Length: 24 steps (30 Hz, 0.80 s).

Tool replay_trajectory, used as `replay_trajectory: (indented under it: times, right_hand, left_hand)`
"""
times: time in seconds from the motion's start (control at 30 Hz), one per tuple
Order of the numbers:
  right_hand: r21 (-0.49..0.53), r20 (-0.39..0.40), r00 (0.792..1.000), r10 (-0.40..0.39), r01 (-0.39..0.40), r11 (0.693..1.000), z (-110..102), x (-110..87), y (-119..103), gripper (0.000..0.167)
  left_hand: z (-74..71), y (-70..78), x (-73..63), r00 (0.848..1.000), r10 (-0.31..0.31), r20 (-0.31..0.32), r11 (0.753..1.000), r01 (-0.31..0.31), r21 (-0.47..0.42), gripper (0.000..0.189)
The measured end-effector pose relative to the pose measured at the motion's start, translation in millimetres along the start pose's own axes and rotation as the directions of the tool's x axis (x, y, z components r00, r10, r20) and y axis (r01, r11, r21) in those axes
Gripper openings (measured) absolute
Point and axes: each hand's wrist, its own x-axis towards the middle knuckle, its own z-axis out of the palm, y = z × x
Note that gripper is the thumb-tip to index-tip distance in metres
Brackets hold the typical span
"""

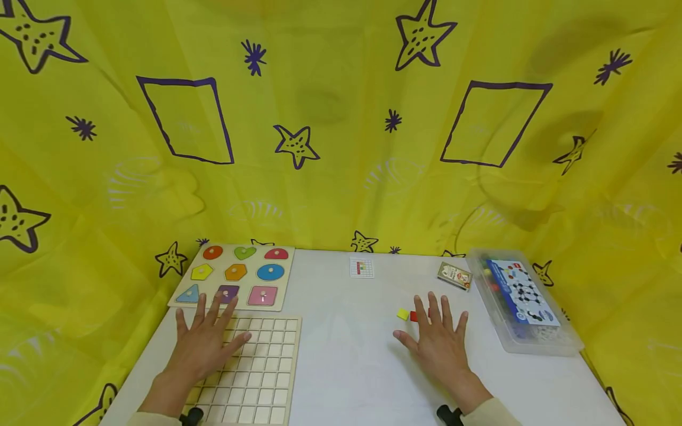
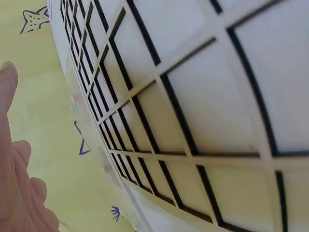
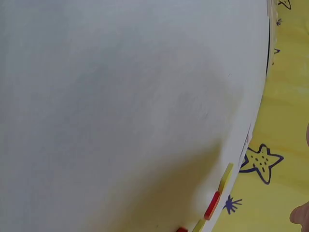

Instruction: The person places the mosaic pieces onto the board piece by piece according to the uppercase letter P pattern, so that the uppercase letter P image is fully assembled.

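My left hand (image 1: pixel 201 349), fingers spread, hovers above a wooden grid board (image 1: pixel 261 367) with pale square cells. Its fingertips overlap the lower edge of a shape puzzle board (image 1: pixel 242 302) in the head view. Over the white table at right, my right hand (image 1: pixel 439 349) is spread too, holding nothing. By its fingertips lie a yellow square tile (image 1: pixel 402 314) and a red tile (image 1: pixel 413 316); fingers partly hide more tiles. In the right wrist view, the yellow tile (image 3: pixel 225 178) and red tile (image 3: pixel 212 206) show at the lower right.
A small card (image 1: pixel 362 268) printed with a coloured grid lies at the back middle. Further right are a small illustrated box (image 1: pixel 454 276) and a clear plastic case (image 1: pixel 538 342) with a blue molecule-model sheet. A yellow patterned curtain (image 1: pixel 341 195) encloses the table (image 1: pixel 341 378).
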Motion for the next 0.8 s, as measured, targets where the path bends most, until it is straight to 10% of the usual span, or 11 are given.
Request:
replay_trajectory:
  times: [0.5,0.8]
  right_hand:
    - [0.079,0.094,0.988,-0.119,0.112,0.991,22.1,5.7,-65.9,0.094]
    - [0.073,0.249,0.914,-0.32,0.312,0.947,36.6,-4.2,-141.3,0.09]
  left_hand:
    - [3.7,-30.8,-11.8,0.999,-0.035,0.015,0.998,0.035,-0.061,0.092]
    - [9.6,-62.9,-30.4,0.998,-0.005,0.058,0.998,0.008,-0.062,0.087]
